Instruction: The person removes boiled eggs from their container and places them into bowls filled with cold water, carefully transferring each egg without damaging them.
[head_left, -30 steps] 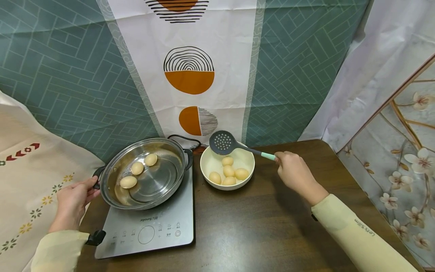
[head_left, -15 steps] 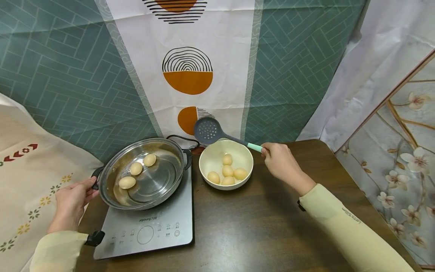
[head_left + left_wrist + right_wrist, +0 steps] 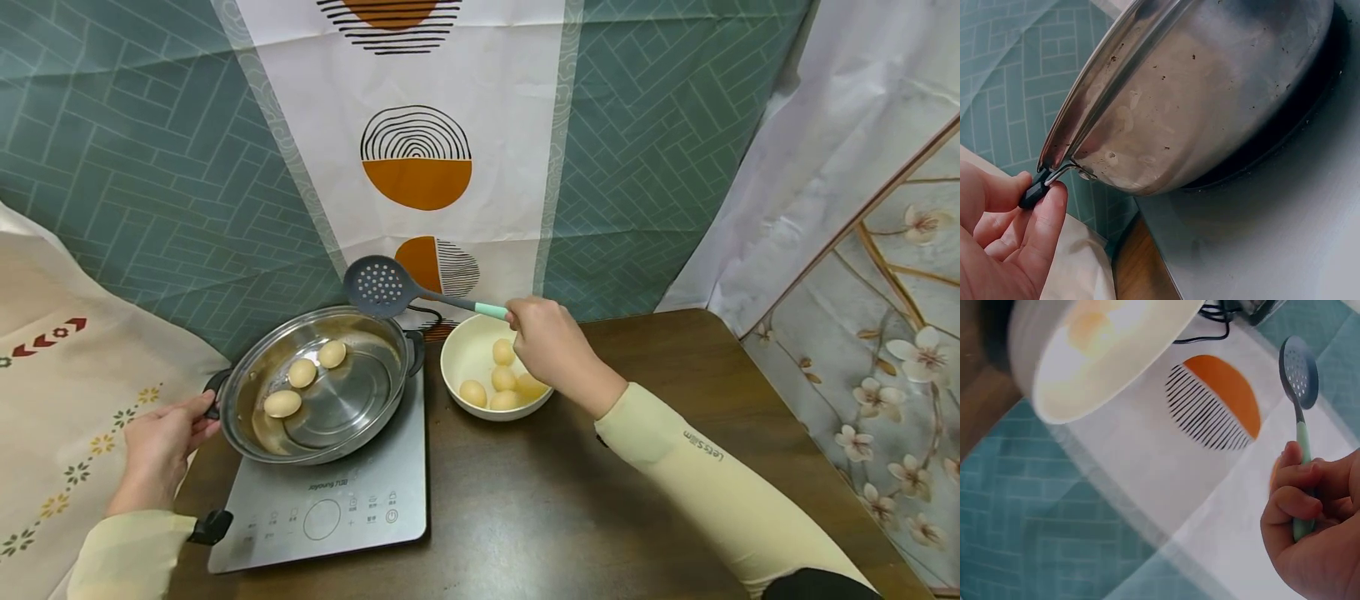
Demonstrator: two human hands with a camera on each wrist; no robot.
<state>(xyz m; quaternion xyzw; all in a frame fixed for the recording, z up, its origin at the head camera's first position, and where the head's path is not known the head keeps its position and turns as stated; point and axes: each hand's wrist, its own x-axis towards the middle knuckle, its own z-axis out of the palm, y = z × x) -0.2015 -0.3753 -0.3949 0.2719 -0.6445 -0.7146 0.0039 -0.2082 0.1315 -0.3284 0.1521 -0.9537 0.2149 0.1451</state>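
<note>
My left hand [image 3: 160,446] pinches the black side handle [image 3: 1035,191] of a steel pan [image 3: 352,400], thumb on one side and fingers on the other. Three pale eggs [image 3: 283,403] lie along the pan's left side. In my right hand [image 3: 557,348] is a slotted skimmer [image 3: 375,287], its mint-green grip [image 3: 1303,445] wrapped by the curled fingers. The skimmer's dark perforated head hangs above the pan's far right rim, apart from it and carrying nothing. Several eggs [image 3: 504,379] rest in a cream bowl [image 3: 467,357], partly hidden under my right hand.
The pan stands on a silver induction cooker [image 3: 352,542] at the table's left. A black cord [image 3: 427,312] runs behind it. The brown table [image 3: 517,500] meets a patterned cloth backdrop [image 3: 637,167] at the back, and a floral panel [image 3: 885,400] stands to the right.
My right hand has moved left, carrying the skimmer from above the bowl to above the pan's far right rim. My left hand, the pan and the eggs stay where they were.
</note>
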